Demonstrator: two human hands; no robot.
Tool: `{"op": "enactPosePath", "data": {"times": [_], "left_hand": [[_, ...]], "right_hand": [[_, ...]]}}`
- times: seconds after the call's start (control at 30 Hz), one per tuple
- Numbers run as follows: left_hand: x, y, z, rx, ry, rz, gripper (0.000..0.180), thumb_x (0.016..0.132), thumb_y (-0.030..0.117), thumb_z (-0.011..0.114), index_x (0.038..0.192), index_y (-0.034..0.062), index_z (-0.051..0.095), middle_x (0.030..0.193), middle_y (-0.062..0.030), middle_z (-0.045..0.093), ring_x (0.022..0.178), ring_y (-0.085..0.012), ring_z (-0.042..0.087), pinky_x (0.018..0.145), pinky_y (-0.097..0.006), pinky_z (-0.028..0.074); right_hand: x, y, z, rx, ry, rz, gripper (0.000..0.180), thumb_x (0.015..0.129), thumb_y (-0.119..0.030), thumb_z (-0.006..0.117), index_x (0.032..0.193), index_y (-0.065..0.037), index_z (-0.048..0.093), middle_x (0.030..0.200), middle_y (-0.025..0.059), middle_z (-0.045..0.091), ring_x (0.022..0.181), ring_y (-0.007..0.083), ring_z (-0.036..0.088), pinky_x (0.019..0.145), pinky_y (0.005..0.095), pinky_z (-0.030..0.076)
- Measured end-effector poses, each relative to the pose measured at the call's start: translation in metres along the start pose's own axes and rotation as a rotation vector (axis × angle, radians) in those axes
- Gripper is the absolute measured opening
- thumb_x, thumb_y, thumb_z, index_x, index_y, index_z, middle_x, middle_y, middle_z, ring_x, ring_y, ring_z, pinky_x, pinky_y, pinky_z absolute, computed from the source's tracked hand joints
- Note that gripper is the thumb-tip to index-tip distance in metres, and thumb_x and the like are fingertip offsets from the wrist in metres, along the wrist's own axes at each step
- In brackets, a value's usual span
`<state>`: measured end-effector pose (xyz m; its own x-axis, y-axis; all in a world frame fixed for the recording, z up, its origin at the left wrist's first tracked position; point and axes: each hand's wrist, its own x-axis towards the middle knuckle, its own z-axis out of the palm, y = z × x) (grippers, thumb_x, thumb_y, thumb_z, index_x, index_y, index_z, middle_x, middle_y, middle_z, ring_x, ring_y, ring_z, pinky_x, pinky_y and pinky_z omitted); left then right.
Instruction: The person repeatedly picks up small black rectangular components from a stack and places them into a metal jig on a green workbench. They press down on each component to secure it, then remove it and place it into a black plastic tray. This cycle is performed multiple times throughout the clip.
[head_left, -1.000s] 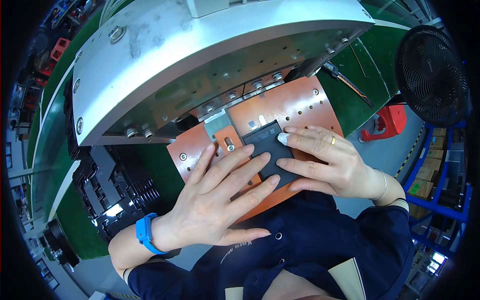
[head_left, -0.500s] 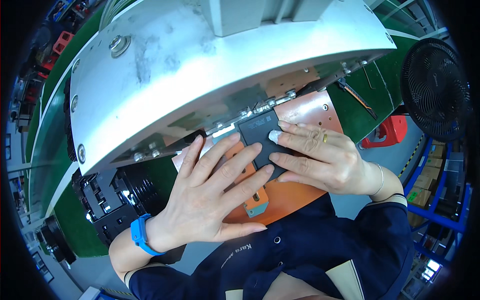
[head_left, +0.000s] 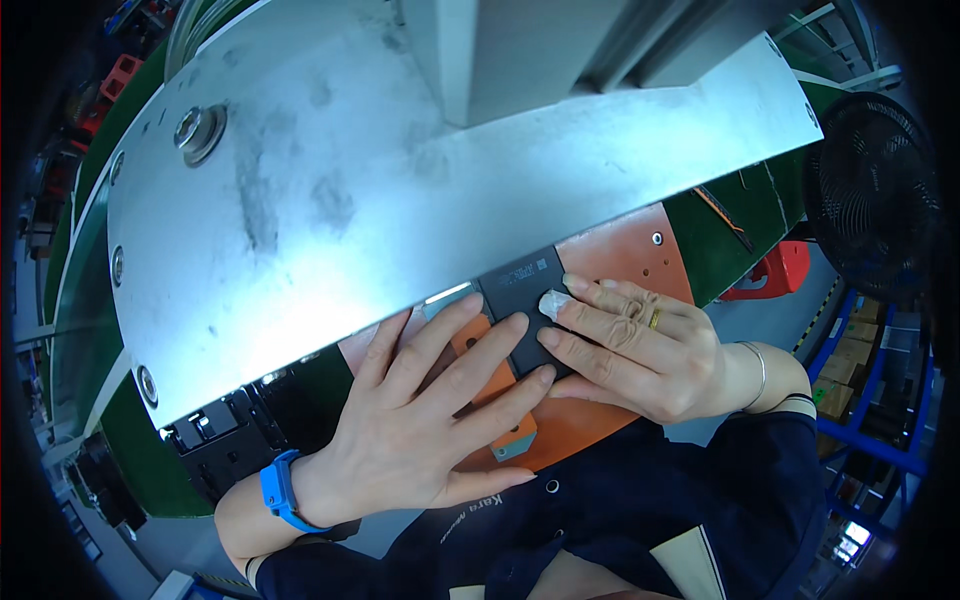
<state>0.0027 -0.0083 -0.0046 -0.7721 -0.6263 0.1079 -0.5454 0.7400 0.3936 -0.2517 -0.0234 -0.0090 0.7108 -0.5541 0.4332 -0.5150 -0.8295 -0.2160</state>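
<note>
A flat black rectangular block (head_left: 512,292), with small light print and a code square at its far end, lies among orange fixture parts partly under the machine's metal cover. My left hand (head_left: 425,415) is spread over the fixture's left side, its fingers apart and two fingertips at the block's left edge. From the right, the outstretched fingers of my right hand (head_left: 640,345) rest on the block's top and right side. One right fingertip wears a white wrap (head_left: 553,303). Beneath my hands lies the orange plate (head_left: 590,420). The cover hides the block's far end.
The large silver metal cover (head_left: 300,220) with bolts overhangs the fixture, and a metal upright (head_left: 540,60) rises from it. Black machine parts (head_left: 225,440) sit at the left on green matting. A black fan (head_left: 870,190), a red stool (head_left: 770,270) and orange-handled pliers (head_left: 725,218) are at the right.
The view has shifted so the metal cover now reaches lower and hides the bolts and brackets along the block's far end. Both hands keep nearly the same places on the block.
</note>
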Motion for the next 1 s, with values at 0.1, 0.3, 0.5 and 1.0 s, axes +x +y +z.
{"op": "enactPosePath", "data": {"times": [0.1, 0.3, 0.5, 1.0], "left_hand": [[0.0011, -0.0002, 0.0007, 0.011, -0.001, -0.002, 0.064, 0.075, 0.07, 0.063, 0.122, 0.0271, 0.067, 0.139, -0.0102, 0.051, 0.13, -0.0374, 0.041, 0.113, -0.057, 0.019], [0.0016, 0.0007, 0.0, 0.003, 0.002, 0.001, 0.063, 0.075, 0.069, 0.063, 0.122, 0.0266, 0.067, 0.139, -0.0109, 0.051, 0.13, -0.037, 0.041, 0.113, -0.056, 0.02], [0.0018, 0.0012, 0.0004, -0.004, 0.007, 0.002, 0.063, 0.075, 0.068, 0.064, 0.122, 0.026, 0.067, 0.14, -0.0112, 0.05, 0.13, -0.0371, 0.041, 0.112, -0.056, 0.023], [0.0014, -0.0002, 0.0006, -0.008, 0.066, 0.029, 0.061, 0.074, 0.059, 0.07, 0.122, 0.0223, 0.067, 0.141, -0.0121, 0.048, 0.131, -0.0377, 0.04, 0.109, -0.056, 0.028]], "right_hand": [[0.0012, 0.0008, -0.0001, -0.009, -0.001, -0.004, 0.036, 0.075, -0.026, 0.079, 0.099, -0.001, 0.071, 0.109, 0.0161, 0.069, 0.103, 0.0298, 0.068, 0.086, 0.0368, 0.058], [-0.0002, -0.0007, 0.0009, -0.028, 0.01, -0.006, 0.035, 0.075, -0.026, 0.078, 0.098, 0.0, 0.071, 0.109, 0.0162, 0.069, 0.103, 0.0299, 0.068, 0.086, 0.0368, 0.058], [-0.0007, -0.0023, 0.0016, -0.037, 0.012, 0.006, 0.035, 0.076, -0.027, 0.078, 0.098, -0.001, 0.071, 0.11, 0.0157, 0.069, 0.103, 0.0293, 0.068, 0.087, 0.0366, 0.058], [0.0004, -0.0049, 0.002, -0.031, 0.021, 0.013, 0.036, 0.076, -0.025, 0.077, 0.101, 0.0, 0.07, 0.111, 0.0156, 0.068, 0.104, 0.0299, 0.068, 0.087, 0.0363, 0.057]]}}
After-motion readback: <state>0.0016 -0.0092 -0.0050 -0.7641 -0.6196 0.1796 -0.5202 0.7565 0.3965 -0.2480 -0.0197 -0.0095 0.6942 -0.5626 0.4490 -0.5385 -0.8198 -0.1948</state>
